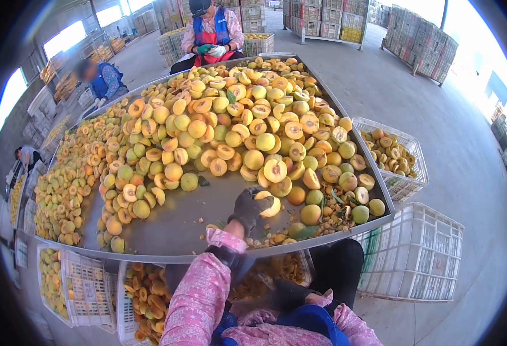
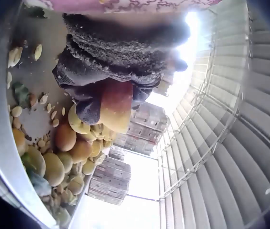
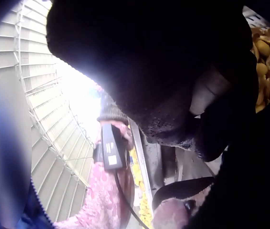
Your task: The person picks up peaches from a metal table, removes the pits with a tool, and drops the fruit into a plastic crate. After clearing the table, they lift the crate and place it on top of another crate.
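Note:
My left hand [image 1: 247,209], in a dark glove, reaches over the metal table and grips a yellow peach [image 1: 270,205]. In the left wrist view its fingers wrap round the red and yellow peach [image 2: 117,107]. Close by lie whole and halved peaches [image 1: 275,170] in a large heap. The right hand [image 1: 291,295], also dark-gloved, is low by my lap, over a crate of peach pieces [image 1: 276,271]. In the right wrist view the glove [image 3: 149,62] is in deep shadow, with a pale grey patch [image 3: 210,90] at its fingers; I cannot tell what it holds.
The metal table [image 1: 178,225] has a raised rim. Pits and leaves [image 1: 334,216] lie at its right corner. White crates [image 1: 412,254] stand right, and crates of peaches [image 1: 143,300] stand below the front edge. A person [image 1: 213,34] sits across the table; another [image 1: 103,81] is at left.

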A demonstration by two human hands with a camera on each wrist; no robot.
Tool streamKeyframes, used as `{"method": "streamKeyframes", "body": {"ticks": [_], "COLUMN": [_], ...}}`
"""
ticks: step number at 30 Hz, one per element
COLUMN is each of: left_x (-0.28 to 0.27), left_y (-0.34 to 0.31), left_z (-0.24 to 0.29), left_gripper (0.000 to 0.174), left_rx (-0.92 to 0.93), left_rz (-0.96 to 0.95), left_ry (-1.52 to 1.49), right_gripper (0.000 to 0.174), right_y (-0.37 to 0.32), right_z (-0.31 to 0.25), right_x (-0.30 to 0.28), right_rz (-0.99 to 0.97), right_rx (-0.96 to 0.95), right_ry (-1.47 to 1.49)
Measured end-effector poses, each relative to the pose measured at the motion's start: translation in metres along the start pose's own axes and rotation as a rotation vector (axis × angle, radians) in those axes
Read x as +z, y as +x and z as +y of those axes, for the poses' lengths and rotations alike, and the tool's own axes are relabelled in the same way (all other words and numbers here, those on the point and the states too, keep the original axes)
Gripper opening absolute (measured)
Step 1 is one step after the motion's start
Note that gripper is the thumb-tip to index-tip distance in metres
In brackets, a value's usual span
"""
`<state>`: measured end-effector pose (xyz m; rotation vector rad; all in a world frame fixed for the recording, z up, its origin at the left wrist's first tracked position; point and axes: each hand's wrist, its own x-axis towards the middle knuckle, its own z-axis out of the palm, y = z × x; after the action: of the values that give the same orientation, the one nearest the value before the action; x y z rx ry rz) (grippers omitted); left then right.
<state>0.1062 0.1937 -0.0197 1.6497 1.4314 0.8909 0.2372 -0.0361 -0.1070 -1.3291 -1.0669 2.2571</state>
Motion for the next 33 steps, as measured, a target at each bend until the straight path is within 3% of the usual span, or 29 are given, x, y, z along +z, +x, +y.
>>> {"method": "streamKeyframes", "body": {"ticks": [2,3,4,5,6,8,9,10,11,13,14,16,17,19,20,24,25,27,28,29,30,31,33], "left_x": [-0.015,-0.028,-0.045,-0.058,-0.066,-0.08,-0.09,-0.092,-0.092,-0.093,-0.092,-0.09,-0.091,-0.089,-0.087,-0.085,-0.083,-0.079,-0.078,-0.078,-0.078,-0.075,-0.067], "left_y": [-0.015,-0.019,-0.027,-0.038,-0.05,-0.081,-0.095,-0.103,-0.113,-0.131,-0.14,-0.154,-0.16,-0.17,-0.174,-0.184,-0.185,-0.186,-0.187,-0.189,-0.19,-0.189,-0.189], "left_z": [-0.02,-0.02,-0.015,-0.008,0.002,0.03,0.049,0.048,0.046,0.046,0.049,0.055,0.053,0.051,0.051,0.053,0.054,0.056,0.059,0.062,0.064,0.058,0.043], "left_gripper": [0.044,0.044,0.044,0.045,0.045,0.052,0.052,0.052,0.055,0.054,0.054,0.051,0.047,0.044,0.04,0.036,0.036,0.034,0.034,0.033,0.033,0.033,0.034], "left_rx": [0.138,0.137,-0.146,-0.443,-0.438,-0.21,-0.364,-0.361,-0.373,-0.368,-0.367,-0.149,-0.073,-0.022,0.031,0.154,0.153,0.131,0.131,0.027,-0.085,-0.084,-0.096], "left_rz": [-0.193,-0.191,-0.271,-0.337,-0.321,-0.231,-0.279,-0.267,-0.233,-0.206,-0.198,-0.136,-0.132,-0.11,-0.09,-0.023,-0.022,-0.06,-0.06,-0.098,-0.136,-0.136,-0.074], "left_ry": [-0.598,-0.593,-1.057,-1.515,-1.518,-1.433,-1.72,-1.726,-1.726,-1.718,-1.724,-1.251,-0.89,-0.724,-0.555,-0.214,-0.216,-0.558,-0.561,-0.974,-1.384,-1.385,-1.323], "right_gripper": [0.031,0.028,0.026,0.026,0.024,0.023,0.022,0.023,0.023,0.019,0.019,0.015,0.015,0.015,0.015,0.018,0.02,0.023,0.027,0.027,0.023,0.026,0.027], "right_y": [-0.018,-0.05,-0.069,-0.065,-0.056,-0.055,-0.061,-0.067,-0.071,-0.077,-0.08,-0.082,-0.079,-0.071,-0.07,-0.064,-0.064,-0.067,-0.068,-0.067,-0.066,-0.065,-0.074], "right_z": [-0.021,-0.068,-0.091,-0.082,-0.066,-0.063,-0.074,-0.085,-0.094,-0.108,-0.113,-0.119,-0.122,-0.125,-0.125,-0.122,-0.121,-0.123,-0.124,-0.125,-0.127,-0.129,-0.136], "right_x": [0.003,0.007,0.01,0.01,0.009,0.01,0.01,0.012,0.016,0.025,0.03,0.039,0.042,0.048,0.051,0.059,0.06,0.063,0.065,0.066,0.067,0.067,0.073], "right_rz": [-0.006,0.068,0.139,0.128,0.158,0.175,0.124,0.066,0.055,0.231,0.221,0.162,0.157,0.32,0.316,0.312,0.316,0.356,0.394,0.395,0.295,0.193,0.285], "right_rx": [0.004,-0.039,-0.082,-0.082,-0.174,-0.264,-0.429,-0.595,-0.591,-0.968,-0.965,-0.749,-0.747,-1.0,-0.998,-0.943,-0.908,-0.841,-0.776,-0.774,-0.528,-0.28,-0.378], "right_ry": [0.02,-0.227,-0.475,-0.48,-0.469,-0.465,-0.826,-1.184,-1.188,-1.304,-1.308,-1.167,-1.171,-1.692,-1.695,-1.209,-1.015,-0.992,-0.965,-0.967,-1.058,-1.135,-1.066]}}
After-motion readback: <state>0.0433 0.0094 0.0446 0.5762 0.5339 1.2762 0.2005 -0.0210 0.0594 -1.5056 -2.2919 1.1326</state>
